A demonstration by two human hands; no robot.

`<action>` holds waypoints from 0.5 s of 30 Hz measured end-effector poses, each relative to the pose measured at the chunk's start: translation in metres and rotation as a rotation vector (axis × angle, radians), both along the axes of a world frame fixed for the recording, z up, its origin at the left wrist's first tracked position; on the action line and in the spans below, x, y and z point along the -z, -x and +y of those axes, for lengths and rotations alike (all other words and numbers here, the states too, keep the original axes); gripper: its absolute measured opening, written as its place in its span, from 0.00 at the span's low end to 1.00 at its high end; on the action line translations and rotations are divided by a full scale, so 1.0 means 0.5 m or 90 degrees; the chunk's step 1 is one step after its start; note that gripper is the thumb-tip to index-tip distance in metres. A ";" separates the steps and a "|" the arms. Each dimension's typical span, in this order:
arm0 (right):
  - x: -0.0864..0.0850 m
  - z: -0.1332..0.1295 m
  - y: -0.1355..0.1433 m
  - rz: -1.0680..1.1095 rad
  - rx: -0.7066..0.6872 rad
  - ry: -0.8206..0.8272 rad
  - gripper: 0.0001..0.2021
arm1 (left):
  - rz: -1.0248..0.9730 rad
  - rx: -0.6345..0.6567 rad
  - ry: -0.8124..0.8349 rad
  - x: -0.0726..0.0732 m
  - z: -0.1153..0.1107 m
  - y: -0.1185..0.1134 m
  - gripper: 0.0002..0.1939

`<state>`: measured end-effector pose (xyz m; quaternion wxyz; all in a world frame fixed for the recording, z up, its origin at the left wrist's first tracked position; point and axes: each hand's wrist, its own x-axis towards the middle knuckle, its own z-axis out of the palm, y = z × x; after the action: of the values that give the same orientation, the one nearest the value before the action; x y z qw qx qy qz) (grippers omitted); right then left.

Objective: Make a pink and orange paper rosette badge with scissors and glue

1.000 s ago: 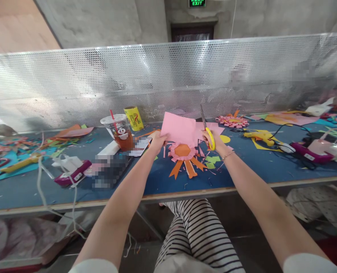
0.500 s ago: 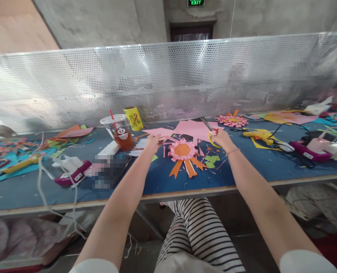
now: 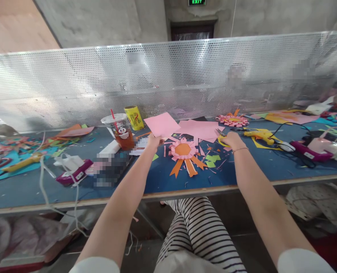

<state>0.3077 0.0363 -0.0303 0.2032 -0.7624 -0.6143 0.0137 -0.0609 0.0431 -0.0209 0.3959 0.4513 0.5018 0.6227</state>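
Observation:
My left hand (image 3: pixel 155 141) pinches the lower edge of a pink paper sheet (image 3: pixel 162 124), which is tilted up off the table. Farther right, my right hand (image 3: pixel 232 140) is closed on yellow-handled scissors (image 3: pixel 223 140), their blades pointing up and left. Between my hands, a pink paper rosette (image 3: pixel 182 150) with an orange centre and orange ribbon tails lies on the blue table. Behind it are more pink sheets (image 3: pixel 200 129). Green scraps (image 3: pixel 213 160) and thin pink offcuts lie to its right.
A drink cup (image 3: pixel 122 132) with a red straw and a yellow can (image 3: pixel 134 118) stand at the left. A second rosette (image 3: pixel 233 120) sits at the back. Yellow glue guns (image 3: pixel 259 135) and purple power strips (image 3: pixel 75 173) with cables flank the work area. A perforated metal screen (image 3: pixel 168 81) borders the table.
The pink sheet in my left hand has risen and now shows its broad face. My right hand has moved slightly right and down with the scissors, whose blades are lower.

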 end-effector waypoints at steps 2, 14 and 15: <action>-0.003 -0.004 0.002 -0.040 0.025 -0.008 0.18 | 0.026 -0.010 -0.004 -0.002 0.001 0.000 0.13; 0.038 -0.006 0.157 -0.044 -0.568 -0.105 0.28 | 0.030 0.015 -0.019 0.008 0.002 -0.008 0.15; 0.040 -0.006 0.163 -0.035 -0.582 -0.086 0.25 | 0.035 0.017 -0.019 0.010 0.002 -0.008 0.15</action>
<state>0.2263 0.0335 -0.0502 0.2091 -0.3982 -0.8922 0.0420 -0.0570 0.0440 -0.0257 0.3836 0.4808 0.4971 0.6120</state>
